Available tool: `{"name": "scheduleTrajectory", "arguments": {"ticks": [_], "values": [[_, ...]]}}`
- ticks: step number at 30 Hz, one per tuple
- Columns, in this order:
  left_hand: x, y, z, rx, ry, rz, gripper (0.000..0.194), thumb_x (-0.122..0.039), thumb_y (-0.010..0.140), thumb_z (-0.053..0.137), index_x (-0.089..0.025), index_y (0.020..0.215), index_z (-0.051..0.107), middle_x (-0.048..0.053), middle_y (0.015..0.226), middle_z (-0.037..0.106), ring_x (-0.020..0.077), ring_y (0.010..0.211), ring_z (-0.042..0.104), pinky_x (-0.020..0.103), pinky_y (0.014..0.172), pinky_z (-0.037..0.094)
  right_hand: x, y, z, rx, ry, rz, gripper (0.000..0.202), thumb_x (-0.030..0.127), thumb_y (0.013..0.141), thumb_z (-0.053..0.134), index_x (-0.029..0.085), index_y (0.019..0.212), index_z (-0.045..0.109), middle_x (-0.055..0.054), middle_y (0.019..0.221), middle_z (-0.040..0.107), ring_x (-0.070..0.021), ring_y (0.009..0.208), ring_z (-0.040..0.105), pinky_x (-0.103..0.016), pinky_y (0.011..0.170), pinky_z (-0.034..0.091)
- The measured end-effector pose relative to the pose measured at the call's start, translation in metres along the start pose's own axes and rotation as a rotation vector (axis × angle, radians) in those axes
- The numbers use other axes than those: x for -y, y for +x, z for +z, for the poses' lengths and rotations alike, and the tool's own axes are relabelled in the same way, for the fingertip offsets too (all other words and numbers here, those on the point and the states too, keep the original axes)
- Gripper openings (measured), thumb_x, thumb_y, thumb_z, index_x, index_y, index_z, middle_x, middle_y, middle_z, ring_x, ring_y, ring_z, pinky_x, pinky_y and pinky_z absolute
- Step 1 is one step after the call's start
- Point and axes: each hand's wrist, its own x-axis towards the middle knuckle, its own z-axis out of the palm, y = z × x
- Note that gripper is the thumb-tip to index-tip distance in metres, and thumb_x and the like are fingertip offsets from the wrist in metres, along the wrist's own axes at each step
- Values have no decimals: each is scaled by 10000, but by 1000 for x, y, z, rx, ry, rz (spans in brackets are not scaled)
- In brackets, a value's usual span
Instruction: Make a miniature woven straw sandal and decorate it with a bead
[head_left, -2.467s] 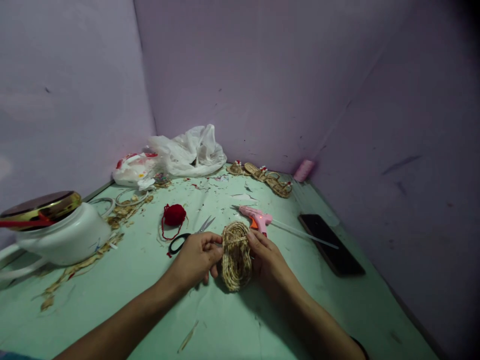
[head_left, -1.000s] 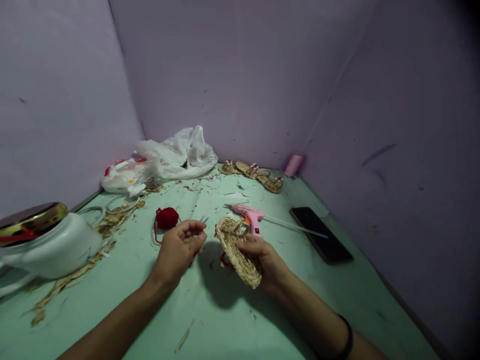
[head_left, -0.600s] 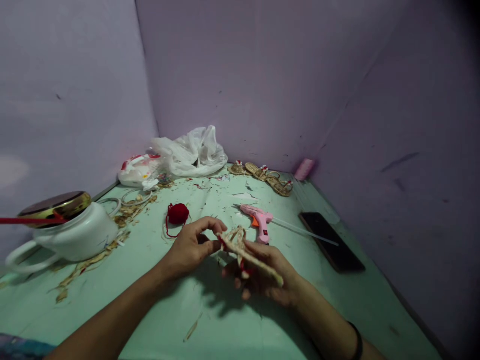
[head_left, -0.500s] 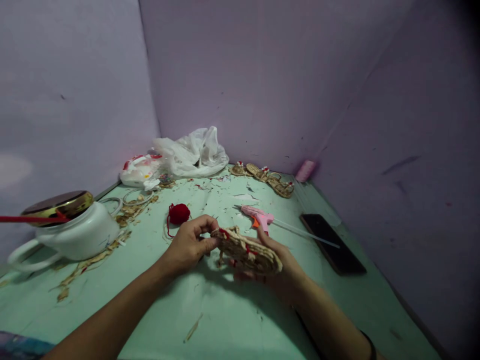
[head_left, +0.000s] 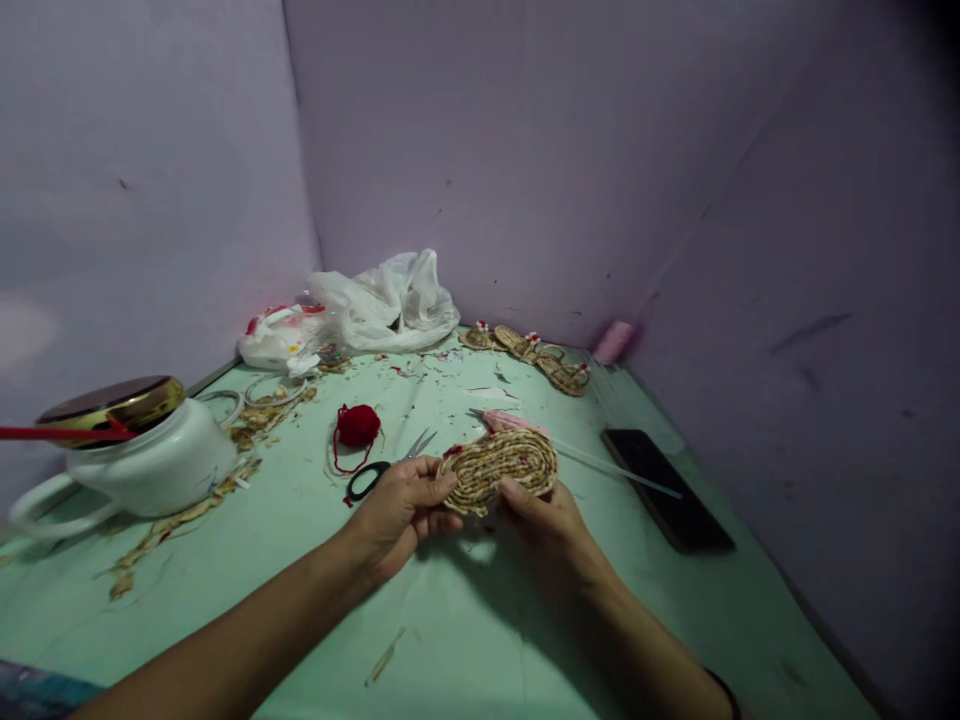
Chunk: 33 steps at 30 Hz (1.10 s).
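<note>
Woven sole (head_left: 491, 465), gold-banded disc (head_left: 112, 402) atop pot (head_left: 161, 470)

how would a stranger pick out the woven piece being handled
Find the pale green table and look to its middle, between the left hand and right hand. Both hold a flat tan oval of coiled braid with red bits. Unlike the woven sandals at the back, it is held.

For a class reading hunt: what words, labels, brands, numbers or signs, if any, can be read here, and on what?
No text can be read.
Packet: coloured patches, too blurred to read.
White pot: faint marks, too small to read.
Phone: no lettering visible.
Woven piece: no lettering visible.
</note>
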Motion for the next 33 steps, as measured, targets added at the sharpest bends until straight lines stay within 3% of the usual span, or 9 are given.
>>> {"name": "scheduleTrajectory", "arguments": {"ticks": [3, 7, 10, 12, 15, 18, 22, 26, 33], "values": [[4, 2, -1, -31, 65, 1, 309, -241, 579, 753, -111, 774, 552, 57, 716, 631, 111, 574, 561, 182, 431, 471, 1, -1, 2, -44, 106, 93, 381, 348, 718, 653, 198, 1066, 621, -91, 1028, 666, -222, 809, 624, -269, 523, 495], [0, 1, -2, 2, 327, 27, 299, -352, 593, 709, -140, 720, 540, 19, 612, 593, 94, 461, 493, 204, 395, 411, 8, -1, 6, -123, 199, 184, 357, 307, 720, 648, 174, 1051, 623, -84, 923, 697, -191, 705, 639, -229, 449, 497], [-17, -4, -7, -78, 810, 157, 238, -384, 672, 602, -150, 703, 568, 14, 572, 577, 111, 446, 482, 233, 428, 378, 14, 3, 3, -236, 237, 232, 301, 264, 682, 668, 143, 957, 651, -77, 821, 709, -172, 616, 635, -224, 425, 500], [-31, -9, -15, -256, 1190, 344, 141, -302, 691, 561, -172, 739, 589, 31, 665, 622, 146, 572, 546, 249, 526, 388, 18, 6, -1, -359, 278, 213, 231, 235, 668, 676, 151, 883, 660, -30, 706, 695, -124, 507, 584, -210, 407, 493], [-44, -14, -26, -334, 1685, 291, 124, -263, 681, 526, -205, 759, 603, 52, 682, 635, 202, 620, 563, 272, 523, 325, 20, 10, -7, -490, 315, 187, 157, 208, 653, 688, 157, 798, 658, 21, 591, 647, -76, 419, 501, -178, 395, 477], [-41, -14, -30, -289, 1955, 235, 141, -224, 682, 486, -198, 769, 594, 99, 690, 642, 250, 606, 571, 281, 491, 265, 17, 11, -10, -449, 298, 205, 189, 218, 659, 686, 147, 832, 658, -9, 664, 673, -81, 461, 527, -159, 383, 455], [-32, -12, -27, -291, 1996, 321, 130, -212, 696, 470, -182, 764, 576, 141, 739, 643, 270, 611, 574, 293, 497, 270, 12, 13, -11, -445, 298, 199, 109, 219, 673, 676, 145, 744, 640, 4, 598, 651, -68, 410, 486, -153, 357, 436], [-35, -9, -26, -347, 1917, 266, 222, -199, 681, 461, -188, 861, 591, 119, 740, 649, 266, 636, 583, 284, 494, 283, 11, 14, -12, -455, 328, 192, 97, 212, 694, 660, 160, 772, 633, 21, 586, 643, -76, 422, 509, -159, 368, 458], [-46, -1, -30, -375, 1135, 150, 150, -216, 559, 616, -184, 679, 532, -10, 511, 559, 165, 501, 550, 228, 452, 354, 17, 14, -9, -444, 419, 182, 40, 184, 725, 625, 154, 751, 627, 23, 565, 631, -74, 402, 507, -159, 362, 475]]}}
